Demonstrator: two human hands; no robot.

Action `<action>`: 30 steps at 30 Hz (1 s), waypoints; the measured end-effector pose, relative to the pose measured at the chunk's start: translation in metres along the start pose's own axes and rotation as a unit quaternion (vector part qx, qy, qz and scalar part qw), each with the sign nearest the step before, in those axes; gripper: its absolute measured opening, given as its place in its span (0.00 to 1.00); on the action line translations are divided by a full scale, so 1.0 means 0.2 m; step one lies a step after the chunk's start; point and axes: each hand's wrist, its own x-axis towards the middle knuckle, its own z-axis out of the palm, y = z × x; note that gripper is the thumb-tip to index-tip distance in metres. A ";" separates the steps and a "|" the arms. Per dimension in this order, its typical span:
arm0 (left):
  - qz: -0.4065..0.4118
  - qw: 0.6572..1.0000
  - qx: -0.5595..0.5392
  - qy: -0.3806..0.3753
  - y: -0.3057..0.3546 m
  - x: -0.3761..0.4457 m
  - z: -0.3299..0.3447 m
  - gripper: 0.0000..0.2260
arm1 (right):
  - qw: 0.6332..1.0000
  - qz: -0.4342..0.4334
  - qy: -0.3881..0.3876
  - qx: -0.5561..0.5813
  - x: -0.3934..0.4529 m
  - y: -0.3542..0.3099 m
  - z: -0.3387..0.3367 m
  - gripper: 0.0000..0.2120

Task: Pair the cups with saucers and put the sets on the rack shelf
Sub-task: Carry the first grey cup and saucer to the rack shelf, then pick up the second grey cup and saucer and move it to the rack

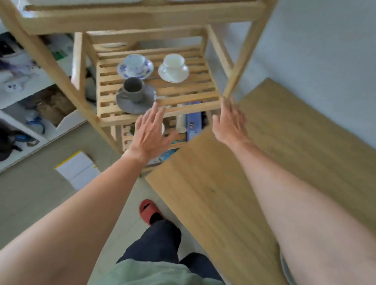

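Observation:
Three cup-and-saucer sets stand on the slatted wooden rack shelf (pixel 185 92). A grey cup (pixel 132 89) sits on a grey saucer (pixel 141 104) at the shelf's front left. Behind it a blue-patterned cup (pixel 135 63) rests on its matching saucer (pixel 124 71). A white cup (pixel 174 63) on a white saucer (pixel 175 77) stands at the back right. My left hand (pixel 151 133) hovers open just in front of the grey saucer, holding nothing. My right hand (pixel 230 122) is open near the shelf's front right corner, fingers spread.
A wooden table top (pixel 257 167) runs along the right under my right arm. The rack's lower shelf holds boxes and other items (pixel 193 123). White shelving with clutter (pixel 22 105) stands at the left. A white box (pixel 78 167) lies on the floor.

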 end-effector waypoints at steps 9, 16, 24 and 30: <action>0.203 0.965 -0.025 -0.163 0.75 -0.43 0.35 0.46 | 0.970 0.241 0.020 0.002 -0.80 1.04 -0.37 0.29; 0.350 0.907 -0.003 -0.233 1.04 -0.73 0.53 0.44 | 0.927 0.373 0.030 0.035 -1.43 1.41 -0.34 0.29; 0.391 0.874 -0.004 -0.287 1.16 -0.97 0.65 0.47 | 0.919 0.355 0.057 0.159 -1.81 1.39 -0.22 0.28; 0.383 0.879 -0.094 -0.268 1.21 -1.01 0.67 0.22 | 0.886 0.380 0.024 0.266 -1.83 1.33 -0.23 0.22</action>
